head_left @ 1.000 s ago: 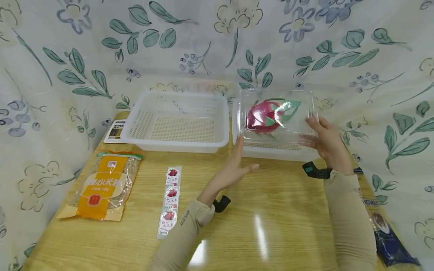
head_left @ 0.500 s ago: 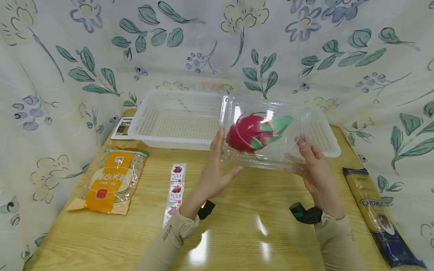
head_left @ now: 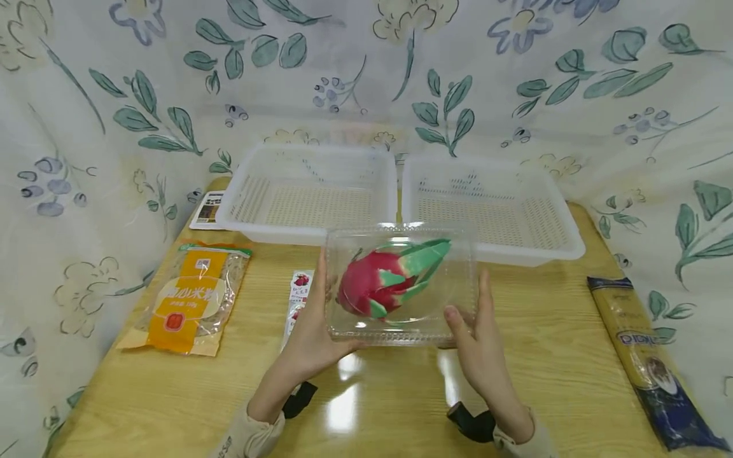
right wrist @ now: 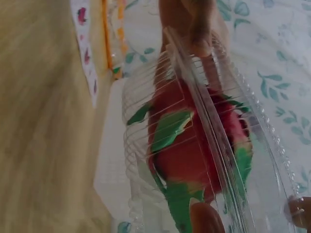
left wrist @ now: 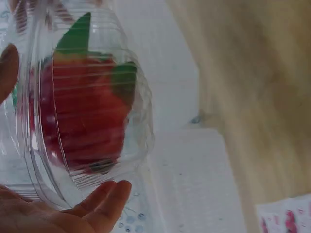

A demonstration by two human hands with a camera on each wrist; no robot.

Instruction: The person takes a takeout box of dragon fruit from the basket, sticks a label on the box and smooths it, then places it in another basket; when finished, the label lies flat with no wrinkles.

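A clear plastic clamshell box (head_left: 458, 254) with a red dragon fruit (head_left: 375, 280) inside hangs above the table, between both hands. The fruit has green leaf tips pointing to the right. My left hand (head_left: 312, 337) holds the box's left side, thumb under the near edge. My right hand (head_left: 481, 343) grips the right near corner, its thumb against the front. The lid looks shut in the right wrist view, where ridged walls of the box (right wrist: 141, 97) show the fruit. Some fingers are hidden behind the box.
Two white perforated baskets (head_left: 303, 236) (head_left: 515, 254) stand side by side at the back. A strip of dragon fruit stickers (head_left: 299, 286) lies behind the left hand. An orange rice noodle bag (head_left: 186, 299) is left; a gold and blue packet (head_left: 653, 356) lies right. A white packet (head_left: 207, 210) sits by the left basket.
The box with the dragon fruit has come from over the right basket towards the person and to the left. My left hand has taken hold of its left side; the right basket now shows fully.
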